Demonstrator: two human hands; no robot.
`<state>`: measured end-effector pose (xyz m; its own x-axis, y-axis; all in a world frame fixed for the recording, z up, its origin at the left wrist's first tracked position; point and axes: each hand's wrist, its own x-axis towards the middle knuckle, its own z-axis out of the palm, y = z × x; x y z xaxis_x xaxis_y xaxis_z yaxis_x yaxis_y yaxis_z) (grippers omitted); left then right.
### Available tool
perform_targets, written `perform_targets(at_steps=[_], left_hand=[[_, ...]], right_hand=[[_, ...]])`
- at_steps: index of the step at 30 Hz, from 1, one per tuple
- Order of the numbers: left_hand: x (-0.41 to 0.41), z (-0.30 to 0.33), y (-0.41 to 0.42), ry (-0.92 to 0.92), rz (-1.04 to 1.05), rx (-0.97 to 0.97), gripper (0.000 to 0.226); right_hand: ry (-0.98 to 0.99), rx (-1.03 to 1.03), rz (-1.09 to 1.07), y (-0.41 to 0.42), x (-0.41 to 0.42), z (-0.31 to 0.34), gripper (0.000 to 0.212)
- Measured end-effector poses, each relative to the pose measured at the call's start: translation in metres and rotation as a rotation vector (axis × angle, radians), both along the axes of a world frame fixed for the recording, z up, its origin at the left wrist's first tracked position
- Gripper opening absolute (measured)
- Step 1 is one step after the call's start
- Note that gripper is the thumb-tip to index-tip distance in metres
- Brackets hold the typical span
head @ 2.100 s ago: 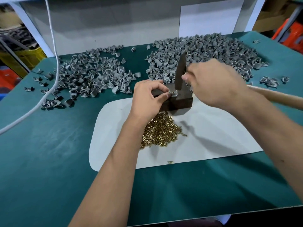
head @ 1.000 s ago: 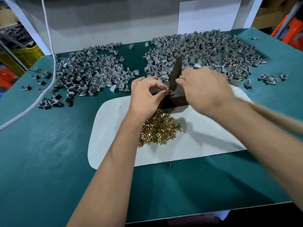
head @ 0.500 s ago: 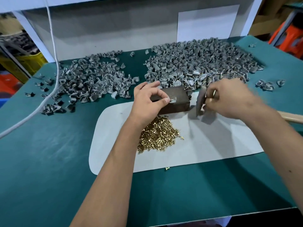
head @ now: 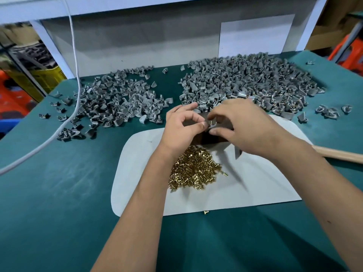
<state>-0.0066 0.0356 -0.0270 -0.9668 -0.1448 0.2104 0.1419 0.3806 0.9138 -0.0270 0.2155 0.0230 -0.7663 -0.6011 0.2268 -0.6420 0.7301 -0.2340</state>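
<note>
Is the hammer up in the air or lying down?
Lying down. The hammer rests flat under the right wrist, and the right hand pinches a small gray piece on the dark block instead.

A white cord trails across the green worktop at nine o'clock. A yellow crate sits at ten, and a white panel at one.

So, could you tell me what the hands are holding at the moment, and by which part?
A small grey part on the block: the left hand pinches its left edge, the right hand its right side.
</note>
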Motion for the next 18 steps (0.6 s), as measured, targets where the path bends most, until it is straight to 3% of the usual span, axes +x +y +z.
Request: perform_targets(at_steps=[3, 6, 11, 18], left_hand=[[-0.002, 0.0, -0.003, 0.017, 0.043, 0.082, 0.022], [-0.006, -0.002, -0.017, 0.034, 0.247, 0.111, 0.024], [-0.003, -0.016, -0.065, 0.053, 0.655, -0.473, 0.014], [-0.006, -0.028, -0.089, -0.066, 0.545, -0.521, 0.029]], right_hand=[[0.053, -0.018, 0.047, -0.008, -0.005, 0.0, 0.019], [0.07, 0.013, 0.029, -0.014, -0.017, -0.001, 0.029], [-0.017, 0.034, -0.04, -0.023, -0.043, -0.007, 0.039], [0.064, -0.026, -0.334, -0.035, -0.07, 0.0, 0.055]])
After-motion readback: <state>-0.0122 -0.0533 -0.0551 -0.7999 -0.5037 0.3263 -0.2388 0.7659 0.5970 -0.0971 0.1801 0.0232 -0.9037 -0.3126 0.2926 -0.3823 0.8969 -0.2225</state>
